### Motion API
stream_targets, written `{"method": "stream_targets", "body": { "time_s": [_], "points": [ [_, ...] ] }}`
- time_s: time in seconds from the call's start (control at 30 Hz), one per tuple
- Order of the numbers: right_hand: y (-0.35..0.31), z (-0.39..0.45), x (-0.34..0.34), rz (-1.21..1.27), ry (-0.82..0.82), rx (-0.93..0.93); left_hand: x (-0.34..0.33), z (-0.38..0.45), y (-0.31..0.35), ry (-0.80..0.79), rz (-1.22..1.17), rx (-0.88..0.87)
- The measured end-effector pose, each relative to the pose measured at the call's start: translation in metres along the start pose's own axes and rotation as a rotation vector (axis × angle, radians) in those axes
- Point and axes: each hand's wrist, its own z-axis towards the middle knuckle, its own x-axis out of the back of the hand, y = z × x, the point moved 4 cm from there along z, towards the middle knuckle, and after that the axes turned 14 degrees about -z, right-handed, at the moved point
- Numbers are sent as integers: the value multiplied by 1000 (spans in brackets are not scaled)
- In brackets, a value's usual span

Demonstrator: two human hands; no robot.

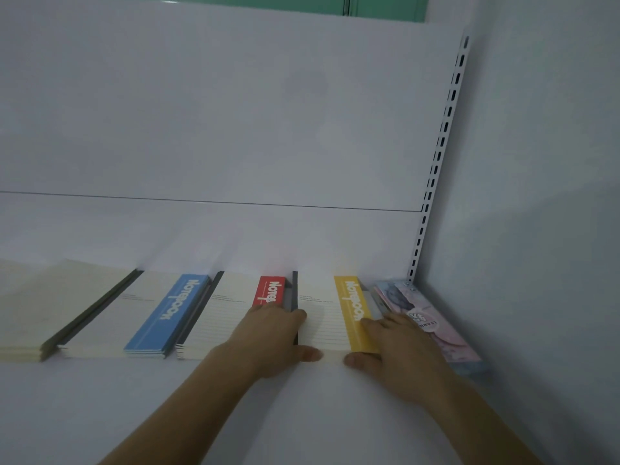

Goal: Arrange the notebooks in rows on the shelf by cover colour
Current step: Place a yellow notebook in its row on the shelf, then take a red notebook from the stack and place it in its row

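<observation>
Both forearms reach in from the bottom edge. Left hand (275,333) and right hand (392,344) grip the yellow stack (339,317) at centre right, thumbs on its near edge. Shelf (302,414) row looks nearly sorted: cream (50,310), blue (147,317), red (235,310), yellow, pink stack (432,320) far right. Only squaring up seems left.

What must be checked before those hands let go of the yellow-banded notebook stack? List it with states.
1. Left hand on the yellow-banded white notebook stack, thumb at its front edge: ok.
2. Right hand on the same stack's right side: ok.
3. Stack lies flat on the white metal shelf: ok.
4. Front edge level with the red-banded notebook stack beside it: ok, roughly.
5. Clear of the pink-and-blue patterned notebooks on the right: cannot tell; the right hand covers the gap.
</observation>
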Motion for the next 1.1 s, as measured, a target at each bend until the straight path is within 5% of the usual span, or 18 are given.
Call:
{"method": "stream_targets", "body": {
  "time_s": [0.33,0.57,1.1],
  "points": [
    [-33,-13,22,72,161,-42,13,-45,-5,411,-106,-21],
    [-121,-16,44,156,210,66,27,-106,-57,516,-141,111],
    [-441,-4,133,201,214,276,110,-321,-295,632,-34,331]
  ]
}}
